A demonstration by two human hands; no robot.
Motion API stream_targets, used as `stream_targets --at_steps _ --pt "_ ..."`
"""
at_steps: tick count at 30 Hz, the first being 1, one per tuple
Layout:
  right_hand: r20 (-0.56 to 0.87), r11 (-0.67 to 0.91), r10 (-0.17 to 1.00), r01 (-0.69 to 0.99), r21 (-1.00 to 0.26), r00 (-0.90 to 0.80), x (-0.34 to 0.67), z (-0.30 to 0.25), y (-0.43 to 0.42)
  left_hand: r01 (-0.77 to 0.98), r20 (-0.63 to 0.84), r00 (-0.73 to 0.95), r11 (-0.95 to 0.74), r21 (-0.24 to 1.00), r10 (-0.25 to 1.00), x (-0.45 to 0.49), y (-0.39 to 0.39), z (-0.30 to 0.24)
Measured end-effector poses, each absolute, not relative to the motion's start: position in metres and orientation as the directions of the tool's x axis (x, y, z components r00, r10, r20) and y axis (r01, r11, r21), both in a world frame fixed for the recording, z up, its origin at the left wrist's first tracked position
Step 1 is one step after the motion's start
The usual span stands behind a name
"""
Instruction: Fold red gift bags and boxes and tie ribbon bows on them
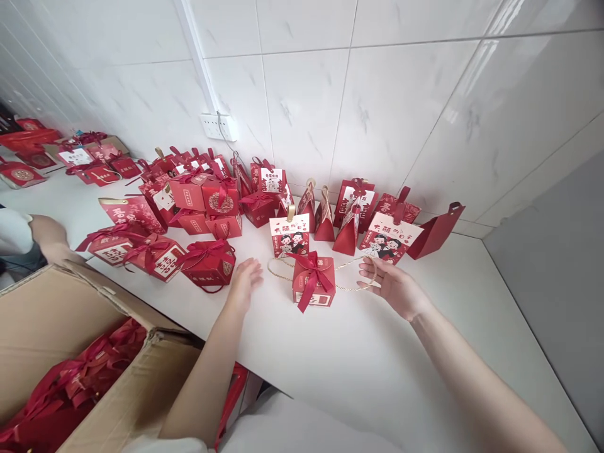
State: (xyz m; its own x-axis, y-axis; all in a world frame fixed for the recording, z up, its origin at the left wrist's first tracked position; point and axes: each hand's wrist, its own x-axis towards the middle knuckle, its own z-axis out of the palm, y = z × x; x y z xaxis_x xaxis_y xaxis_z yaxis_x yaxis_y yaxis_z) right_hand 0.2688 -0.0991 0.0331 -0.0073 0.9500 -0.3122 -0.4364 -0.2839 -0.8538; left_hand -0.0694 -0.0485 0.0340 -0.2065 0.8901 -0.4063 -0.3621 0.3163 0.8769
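A small red gift box with a red ribbon bow (313, 281) stands on the white counter (358, 352), with thin gold cord handles looping out on both sides. My left hand (244, 280) is open just left of the box, fingers spread, holding nothing. My right hand (392, 284) is open just right of it, palm up, fingertips at the gold cord (352, 288). Neither hand grips the box.
Many red gift boxes and small bags (221, 201) crowd the counter along the tiled wall, one with a cartoon couple (289, 235). An open cardboard carton (94, 371) of red items sits at lower left. Another person's arm (50, 239) reaches in at far left. A wall socket (219, 126) is above.
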Motion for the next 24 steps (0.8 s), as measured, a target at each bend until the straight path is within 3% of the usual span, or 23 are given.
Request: stream_targets --at_steps 2,4,6,8,10,15,18,21,24 --pt "-0.328 -0.257 0.931 -0.351 -0.9 0.159 0.271 0.017 -0.096 -0.078 -0.22 -0.283 0.207 0.975 0.933 -0.064 -0.055 0.039" --pt "-0.262 -0.199 0.915 -0.222 -0.955 0.307 0.268 0.0 -0.094 0.133 -0.096 -0.144 0.116 0.984 0.985 -0.054 -0.062 0.047" --pt "-0.135 -0.122 0.944 -0.061 -0.991 0.299 0.257 -0.009 -0.094 0.264 -0.057 0.006 0.054 0.963 0.998 -0.038 -0.07 0.055" --pt "-0.034 -0.039 0.992 0.035 -0.999 0.119 0.238 -0.007 -0.1 0.329 -0.052 0.109 0.013 0.944 0.993 -0.021 -0.077 0.062" --pt "-0.013 -0.012 0.988 0.004 -1.0 -0.157 0.218 0.001 -0.111 0.408 -0.038 0.136 -0.021 0.913 0.99 -0.006 -0.083 0.068" --pt "0.035 0.003 0.858 -0.065 -0.998 -0.513 0.193 0.018 -0.138 0.711 0.104 -0.01 -0.066 0.7 0.995 0.005 -0.09 0.076" --pt "0.013 0.022 0.842 0.011 -1.0 -0.54 0.199 0.011 -0.141 0.727 0.101 -0.009 -0.063 0.684 0.995 -0.008 -0.095 0.08" --pt "-0.073 -0.062 0.849 0.038 -0.997 -0.524 0.209 -0.008 -0.138 0.614 0.076 -0.035 -0.039 0.789 0.996 -0.032 -0.112 0.092" --pt "-0.111 -0.123 0.907 -0.001 -0.992 -0.406 0.218 -0.027 -0.137 0.468 0.05 -0.085 -0.004 0.884 0.995 -0.067 -0.145 0.116"
